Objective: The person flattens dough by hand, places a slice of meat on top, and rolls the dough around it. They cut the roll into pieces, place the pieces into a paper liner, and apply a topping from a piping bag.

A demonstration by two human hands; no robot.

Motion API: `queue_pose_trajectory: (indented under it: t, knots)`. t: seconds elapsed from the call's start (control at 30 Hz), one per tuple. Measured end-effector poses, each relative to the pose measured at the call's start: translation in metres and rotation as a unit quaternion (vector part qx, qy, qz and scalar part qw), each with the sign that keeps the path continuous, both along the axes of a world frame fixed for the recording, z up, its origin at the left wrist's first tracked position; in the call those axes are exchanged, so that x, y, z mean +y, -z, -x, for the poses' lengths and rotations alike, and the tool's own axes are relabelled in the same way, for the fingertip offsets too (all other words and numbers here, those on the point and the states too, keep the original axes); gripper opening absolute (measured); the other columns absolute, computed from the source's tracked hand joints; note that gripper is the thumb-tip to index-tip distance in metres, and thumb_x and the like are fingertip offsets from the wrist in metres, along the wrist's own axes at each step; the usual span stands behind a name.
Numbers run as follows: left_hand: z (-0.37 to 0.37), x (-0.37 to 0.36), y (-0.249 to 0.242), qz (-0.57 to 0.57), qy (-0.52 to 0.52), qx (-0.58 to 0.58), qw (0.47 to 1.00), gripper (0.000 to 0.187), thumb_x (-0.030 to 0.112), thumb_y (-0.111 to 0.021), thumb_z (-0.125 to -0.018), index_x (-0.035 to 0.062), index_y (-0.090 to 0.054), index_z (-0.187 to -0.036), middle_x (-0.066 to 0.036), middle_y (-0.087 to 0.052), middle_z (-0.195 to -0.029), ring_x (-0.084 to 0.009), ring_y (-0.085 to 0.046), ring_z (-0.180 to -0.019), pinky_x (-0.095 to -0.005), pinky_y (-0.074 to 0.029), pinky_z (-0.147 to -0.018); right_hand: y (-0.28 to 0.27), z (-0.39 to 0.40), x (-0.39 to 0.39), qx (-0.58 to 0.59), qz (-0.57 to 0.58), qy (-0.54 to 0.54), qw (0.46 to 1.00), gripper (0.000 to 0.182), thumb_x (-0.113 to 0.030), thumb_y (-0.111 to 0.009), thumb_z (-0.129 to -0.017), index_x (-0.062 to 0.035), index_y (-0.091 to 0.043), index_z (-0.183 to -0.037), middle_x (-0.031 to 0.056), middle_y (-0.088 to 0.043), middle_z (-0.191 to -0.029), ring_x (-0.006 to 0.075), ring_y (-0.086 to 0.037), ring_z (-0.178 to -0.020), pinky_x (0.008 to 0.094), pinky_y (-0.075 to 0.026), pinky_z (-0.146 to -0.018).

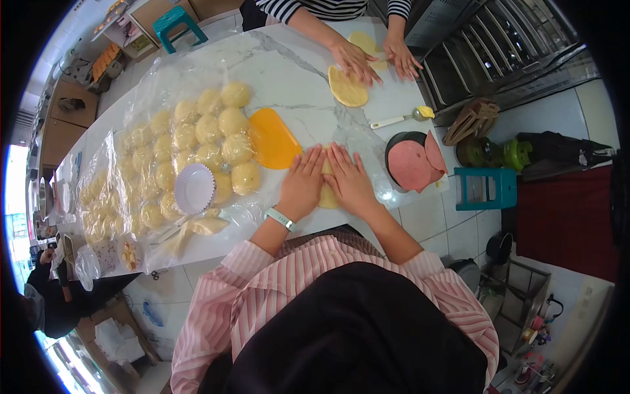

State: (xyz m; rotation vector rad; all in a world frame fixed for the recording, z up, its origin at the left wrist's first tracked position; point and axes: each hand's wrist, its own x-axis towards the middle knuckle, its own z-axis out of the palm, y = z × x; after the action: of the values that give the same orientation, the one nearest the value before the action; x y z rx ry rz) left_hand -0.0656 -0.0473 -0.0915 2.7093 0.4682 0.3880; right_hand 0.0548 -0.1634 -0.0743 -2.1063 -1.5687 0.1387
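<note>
Both my hands lie side by side on a piece of yellow dough (pixel 327 194) near the table's front edge. My left hand (pixel 303 184), with a pale band at the wrist, presses on its left side, fingers extended. From the right, my right hand (pixel 349 178) rests on the same dough, its fingers stretched forward. The dough shows between and below the hands. Just left of my fingertips lies an orange scraper (pixel 272 139). Sliced pink meat (pixel 412 163) sits in a dark round dish to the right.
Dough balls (pixel 208 129) lie under plastic film at the left, with paper cups (pixel 195 188) on top. Across the table, a co-worker's hands (pixel 354 62) touch flattened dough (pixel 348 87). A spoon (pixel 394 121) lies right of centre. A metal rack (pixel 472 59) stands at the back right.
</note>
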Motion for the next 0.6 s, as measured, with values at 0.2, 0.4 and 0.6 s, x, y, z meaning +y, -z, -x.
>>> queue_pose_trajectory:
  t: [0.2, 0.4, 0.6]
  knots:
    - [-0.009, 0.002, -0.003, -0.057, -0.005, 0.007, 0.998, 0.051, 0.025, -0.045, -0.095, 0.0016, -0.039, -0.140, -0.012, -0.040, -0.146, -0.0240, -0.037, -0.136, -0.0449, -0.022, -0.113, -0.002, -0.014, 0.008, 0.027, 0.040, 0.003, 0.999, 0.054, -0.029, -0.034, -0.099, 0.0015, -0.031, -0.143, 0.0165, -0.029, -0.151, 0.0290, -0.026, -0.141, 0.0527, -0.011, -0.114]
    - [-0.004, -0.001, -0.009, -0.014, 0.032, -0.008, 0.999, 0.054, 0.025, -0.047, -0.094, 0.0000, -0.037, -0.141, -0.014, -0.038, -0.147, -0.0260, -0.035, -0.137, -0.0446, -0.022, -0.113, -0.011, -0.006, -0.008, 0.080, 0.064, 0.012, 0.995, 0.055, -0.025, -0.035, -0.098, 0.0011, -0.024, -0.146, 0.0166, -0.023, -0.153, 0.0280, -0.020, -0.143, 0.0504, -0.007, -0.115]
    - [0.048, -0.028, -0.011, 0.001, 0.075, 0.045, 0.996, 0.057, 0.029, -0.048, -0.093, 0.0028, -0.036, -0.142, -0.011, -0.036, -0.148, -0.0247, -0.032, -0.138, -0.0462, -0.020, -0.114, 0.003, 0.030, -0.048, 0.073, 0.111, -0.004, 0.991, 0.056, -0.024, -0.037, -0.096, 0.0015, -0.027, -0.145, 0.0193, -0.026, -0.152, 0.0306, -0.021, -0.143, 0.0529, -0.007, -0.114]
